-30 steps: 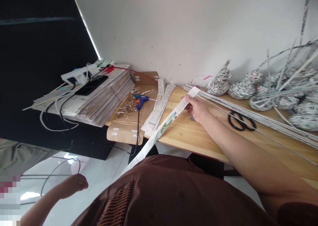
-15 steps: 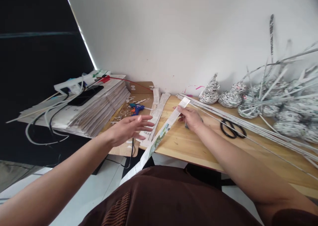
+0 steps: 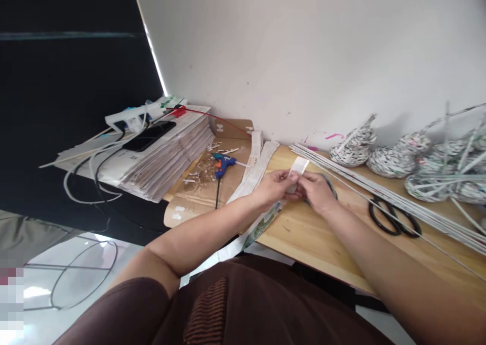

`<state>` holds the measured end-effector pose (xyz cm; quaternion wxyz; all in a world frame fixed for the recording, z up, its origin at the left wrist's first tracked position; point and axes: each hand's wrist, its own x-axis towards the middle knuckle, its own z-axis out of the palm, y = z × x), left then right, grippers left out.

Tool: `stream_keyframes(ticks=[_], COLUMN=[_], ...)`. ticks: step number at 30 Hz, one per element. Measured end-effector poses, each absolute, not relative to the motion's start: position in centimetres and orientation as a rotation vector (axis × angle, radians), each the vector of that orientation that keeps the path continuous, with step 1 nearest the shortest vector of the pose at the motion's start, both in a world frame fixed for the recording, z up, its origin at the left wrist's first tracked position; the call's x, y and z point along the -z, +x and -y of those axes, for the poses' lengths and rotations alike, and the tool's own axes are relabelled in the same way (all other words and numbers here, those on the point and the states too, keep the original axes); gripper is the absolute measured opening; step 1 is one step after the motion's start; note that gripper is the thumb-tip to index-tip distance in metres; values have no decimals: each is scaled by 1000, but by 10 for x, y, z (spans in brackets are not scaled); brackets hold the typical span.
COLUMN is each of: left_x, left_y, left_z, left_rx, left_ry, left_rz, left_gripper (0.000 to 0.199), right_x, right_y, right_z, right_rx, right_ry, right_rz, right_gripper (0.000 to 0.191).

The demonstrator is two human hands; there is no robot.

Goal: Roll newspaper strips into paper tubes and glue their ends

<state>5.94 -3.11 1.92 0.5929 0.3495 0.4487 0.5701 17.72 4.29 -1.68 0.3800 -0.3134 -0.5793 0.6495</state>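
A long newspaper strip (image 3: 261, 224) runs from near my lap up over the table's front edge, its white end pointing at the wall. Close to that end, my left hand (image 3: 279, 185) pinches the strip from the left. My right hand (image 3: 317, 189) grips it from the right, and the fingertips of both hands meet there. A round grey object (image 3: 331, 184) shows partly behind my right hand. More flat paper strips (image 3: 261, 165) lie left of my hands on cardboard and wood.
A blue glue gun (image 3: 225, 165) rests on cardboard (image 3: 182, 211) among paper scraps. Left is a paper stack (image 3: 167, 155) with a phone (image 3: 149, 136) and power strip (image 3: 132, 118). Right are black-handled scissors (image 3: 395, 217), thin paper rods (image 3: 379, 193) and woven paper shapes (image 3: 353, 145).
My left hand has moved right and closed on the strip beside my right hand. The view has shifted, so the table's things appear changed in position.
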Motion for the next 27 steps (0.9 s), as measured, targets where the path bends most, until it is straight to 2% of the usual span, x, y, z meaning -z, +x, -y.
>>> stream_keyframes(ticks=[11, 18, 23, 27], left_x=[-12, -10, -12, -17], left_y=[36, 33, 27, 25], left_z=[29, 15, 4, -4], left_rx=[-1153, -1095, -1070, -1097], left_ry=[908, 975, 1016, 971], left_rz=[-1158, -1153, -1116, -1059], left_gripper=[26, 38, 35, 30], right_x=[8, 12, 7, -15], right_y=[184, 182, 187, 208], right_z=[-51, -51, -54, -58], right_rx=[-1690, -1560, -1237, -565], right_ry=[-800, -872, -946, -975], right_rz=[1427, 1429, 1641, 1948], right_gripper=[29, 31, 41, 34])
